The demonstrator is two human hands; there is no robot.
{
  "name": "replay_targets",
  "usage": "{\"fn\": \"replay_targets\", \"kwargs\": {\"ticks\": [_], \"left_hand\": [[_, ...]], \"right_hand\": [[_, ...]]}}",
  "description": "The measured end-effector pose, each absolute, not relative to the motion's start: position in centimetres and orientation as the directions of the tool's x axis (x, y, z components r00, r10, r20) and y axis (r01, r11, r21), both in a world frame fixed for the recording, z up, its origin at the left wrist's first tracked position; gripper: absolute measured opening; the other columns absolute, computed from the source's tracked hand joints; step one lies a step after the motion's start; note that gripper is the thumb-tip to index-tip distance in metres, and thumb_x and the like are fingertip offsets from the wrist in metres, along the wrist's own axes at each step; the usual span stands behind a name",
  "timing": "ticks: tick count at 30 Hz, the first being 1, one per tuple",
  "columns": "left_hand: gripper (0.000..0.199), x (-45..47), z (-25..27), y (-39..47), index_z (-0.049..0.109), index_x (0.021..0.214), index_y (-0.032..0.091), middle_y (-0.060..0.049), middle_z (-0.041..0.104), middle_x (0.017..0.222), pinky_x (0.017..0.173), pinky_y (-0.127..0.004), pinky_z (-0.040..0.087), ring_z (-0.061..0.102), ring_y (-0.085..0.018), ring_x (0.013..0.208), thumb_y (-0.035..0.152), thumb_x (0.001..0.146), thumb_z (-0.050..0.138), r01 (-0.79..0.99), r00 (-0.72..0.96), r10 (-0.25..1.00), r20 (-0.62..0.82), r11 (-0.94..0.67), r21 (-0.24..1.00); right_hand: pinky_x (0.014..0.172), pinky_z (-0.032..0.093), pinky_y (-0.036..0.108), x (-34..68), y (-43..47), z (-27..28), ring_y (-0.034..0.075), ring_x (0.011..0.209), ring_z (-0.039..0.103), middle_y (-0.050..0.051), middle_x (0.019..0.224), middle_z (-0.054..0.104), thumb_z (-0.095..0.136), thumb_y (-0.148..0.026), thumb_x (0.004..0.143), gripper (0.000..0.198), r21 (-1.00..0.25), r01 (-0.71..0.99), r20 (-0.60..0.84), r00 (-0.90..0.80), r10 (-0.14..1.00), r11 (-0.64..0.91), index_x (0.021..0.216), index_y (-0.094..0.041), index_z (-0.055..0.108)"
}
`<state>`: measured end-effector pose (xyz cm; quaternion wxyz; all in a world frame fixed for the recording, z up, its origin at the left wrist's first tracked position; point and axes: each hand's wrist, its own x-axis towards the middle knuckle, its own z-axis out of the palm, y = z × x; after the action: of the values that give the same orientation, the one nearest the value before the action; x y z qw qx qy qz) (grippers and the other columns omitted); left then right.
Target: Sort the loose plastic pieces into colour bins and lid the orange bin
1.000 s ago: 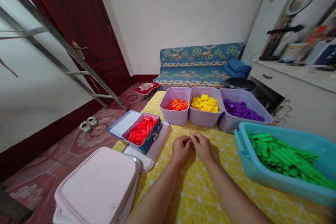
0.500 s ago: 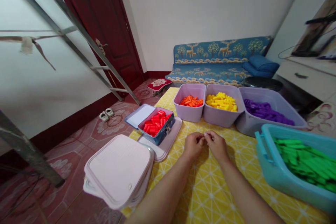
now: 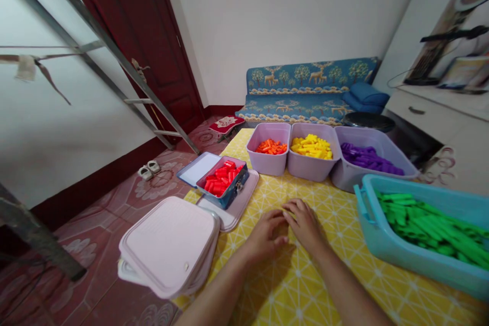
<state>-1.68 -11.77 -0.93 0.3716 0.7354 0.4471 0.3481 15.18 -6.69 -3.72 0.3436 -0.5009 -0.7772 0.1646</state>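
Observation:
My left hand [image 3: 268,233] is open just above the yellow patterned tablecloth [image 3: 305,285], thumb apart from the fingers. Beside it, its fingertips close to the left ones, my right hand [image 3: 303,221] is open with fingers stretched forward. I see nothing in either hand. Ahead stand lilac bins: one with orange pieces [image 3: 272,147], one with yellow pieces [image 3: 312,146] and one with purple pieces [image 3: 369,159]. At the right, a turquoise tub [image 3: 376,234] holds green pieces [image 3: 431,224]. Left of my hands, an open metal box [image 3: 225,197] contains red pieces [image 3: 221,178].
The red pieces' box stands on a pale lid [image 3: 248,196]. More pink lids [image 3: 168,244] are stacked at the table's left edge. Beyond the table are a blue sofa [image 3: 305,91], a red stool [image 3: 226,124], a metal ladder [image 3: 153,99] and a white cabinet [image 3: 439,117].
My hands were pinched together at the fingertips; now their fingers have spread open and the hands sit slightly nearer to me. The view has turned a little to the right.

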Motion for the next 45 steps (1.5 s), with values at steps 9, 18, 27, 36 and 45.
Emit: {"fn": "replay_targets", "kwargs": {"ticks": [9,18,27,36,45], "left_hand": [[0.034,-9.2,3.3,-22.9,0.061,0.118,0.027,-0.007,0.064,0.122,0.104,-0.040,0.043,0.057,-0.020,0.117,0.012,0.089,0.053,0.748,0.273,0.876,0.398,-0.453,0.485],[0.040,-18.7,-0.6,-29.5,0.061,0.121,0.026,-0.008,0.066,0.120,0.098,-0.051,0.043,0.059,-0.028,0.111,0.029,0.082,0.069,0.997,0.065,0.858,0.510,-0.070,-0.010],[0.024,-17.9,-2.0,-29.9,0.068,0.108,0.023,-0.005,0.071,0.102,0.086,-0.035,0.048,0.064,-0.020,0.097,0.015,0.085,0.064,0.979,0.058,0.741,0.669,-0.174,0.108],[0.022,-18.1,5.3,-27.4,0.069,0.101,0.022,-0.007,0.072,0.095,0.085,-0.039,0.046,0.065,-0.022,0.088,0.013,0.082,0.066,0.994,-0.048,0.536,0.843,-0.061,0.095],[0.021,-16.0,17.0,-21.2,0.071,0.097,0.020,-0.008,0.068,0.092,0.073,-0.035,0.048,0.064,-0.020,0.081,0.008,0.082,0.062,0.923,0.230,0.378,0.897,-0.378,-0.077]], "right_hand": [[0.101,0.043,0.044,15.9,-8.1,-4.2,0.026,0.118,0.050,0.008,0.130,0.056,0.052,-0.028,0.091,0.030,-0.404,0.771,0.325,-0.381,0.865,0.492,0.118,-0.022,0.063],[0.101,0.044,0.045,16.2,-7.6,-4.6,0.027,0.116,0.052,0.009,0.128,0.057,0.052,-0.032,0.091,0.030,-0.389,0.755,0.360,-0.403,0.841,0.528,0.116,-0.022,0.064],[0.099,0.046,0.045,16.2,-7.8,-4.4,0.026,0.117,0.053,0.009,0.128,0.058,0.053,-0.030,0.090,0.029,-0.416,0.750,0.359,-0.384,0.851,0.515,0.115,-0.023,0.064],[0.101,0.045,0.049,14.0,-8.6,-3.2,0.028,0.121,0.053,0.012,0.127,0.057,0.050,-0.021,0.087,0.029,-0.552,0.687,0.415,-0.263,0.871,0.471,0.113,-0.020,0.064],[0.076,0.054,0.032,9.4,-13.9,10.3,0.016,0.087,0.062,0.011,0.135,0.050,0.056,-0.028,0.089,0.051,-0.647,0.350,0.588,-0.337,0.735,0.677,0.138,-0.027,0.044]]}}
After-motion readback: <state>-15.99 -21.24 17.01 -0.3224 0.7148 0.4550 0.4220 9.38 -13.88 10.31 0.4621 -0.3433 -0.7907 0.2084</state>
